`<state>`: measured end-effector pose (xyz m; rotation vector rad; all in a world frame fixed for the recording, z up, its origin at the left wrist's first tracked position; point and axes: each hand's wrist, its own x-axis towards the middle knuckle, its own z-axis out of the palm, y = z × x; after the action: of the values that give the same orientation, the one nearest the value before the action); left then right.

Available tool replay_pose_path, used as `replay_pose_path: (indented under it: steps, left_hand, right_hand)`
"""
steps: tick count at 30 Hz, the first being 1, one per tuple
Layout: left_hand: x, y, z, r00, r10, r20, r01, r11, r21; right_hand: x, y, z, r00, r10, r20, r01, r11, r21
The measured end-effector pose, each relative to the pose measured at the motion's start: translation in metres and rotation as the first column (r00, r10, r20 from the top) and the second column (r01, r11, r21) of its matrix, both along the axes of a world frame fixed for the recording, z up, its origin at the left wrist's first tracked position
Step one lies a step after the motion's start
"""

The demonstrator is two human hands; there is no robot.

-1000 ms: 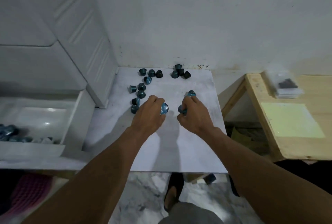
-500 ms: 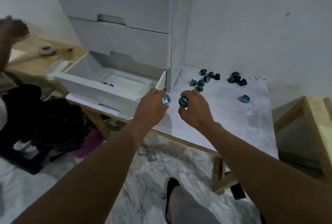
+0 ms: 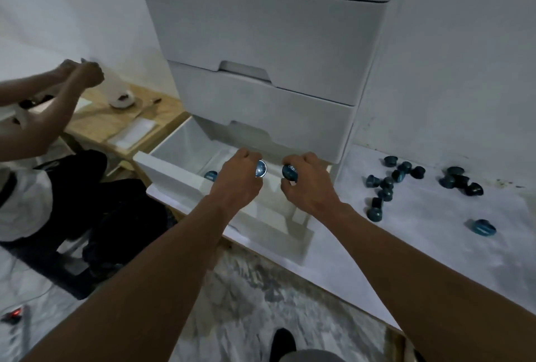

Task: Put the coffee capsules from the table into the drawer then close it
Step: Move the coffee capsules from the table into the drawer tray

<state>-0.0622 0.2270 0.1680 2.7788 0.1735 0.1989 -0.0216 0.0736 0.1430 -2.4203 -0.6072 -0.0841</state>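
My left hand (image 3: 237,180) grips a blue coffee capsule (image 3: 260,168) and my right hand (image 3: 307,184) grips another blue capsule (image 3: 290,172). Both hands hover over the open bottom drawer (image 3: 171,170) of a white plastic drawer unit (image 3: 261,42). One capsule (image 3: 211,175) lies inside the drawer; my hands and arms hide most of its inside. On the white table (image 3: 429,234) to the right lie several dark blue capsules (image 3: 387,184), a second small group (image 3: 461,182) farther back, and one lone capsule (image 3: 483,227) nearer the front.
The drawers above the open one are shut. At the left another person's arms (image 3: 43,112) work over a wooden table (image 3: 116,121) with a white container (image 3: 121,97). Marble floor lies below, with my dark shoe (image 3: 282,341).
My view and both hands swung left from the table's capsules to over the open drawer, each hand carrying a capsule.
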Motion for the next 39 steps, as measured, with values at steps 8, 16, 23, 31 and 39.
replay_pose_path:
  steps: [8, 16, 23, 31, 39]
  left_hand:
    - [0.067, 0.062, -0.020, 0.983, -0.051, -0.176, 0.057, 0.998, 0.029]
    - [0.121, 0.115, -0.055, 0.889, -0.278, -0.364, 0.307, 0.952, 0.022]
    - [0.155, 0.137, -0.081, 0.718, -0.513, -0.470, 0.541, 0.837, -0.087]
    - [0.160, 0.144, -0.103, 0.569, -0.611, -0.550, 0.656, 0.741, -0.145]
    - [0.169, 0.146, -0.108, 0.535, -0.653, -0.536, 0.671, 0.714, -0.200]
  right_hand:
    - [0.055, 0.051, -0.027, 0.989, 0.009, -0.145, -0.028, 0.992, -0.125]
    - [0.081, 0.096, -0.059, 0.938, -0.140, -0.317, 0.072, 0.974, -0.215]
    - [0.078, 0.129, -0.081, 0.840, -0.320, -0.439, 0.200, 0.934, -0.297]
    - [0.071, 0.140, -0.084, 0.786, -0.392, -0.479, 0.224, 0.901, -0.371]
    - [0.073, 0.138, -0.081, 0.744, -0.439, -0.503, 0.299, 0.893, -0.338]
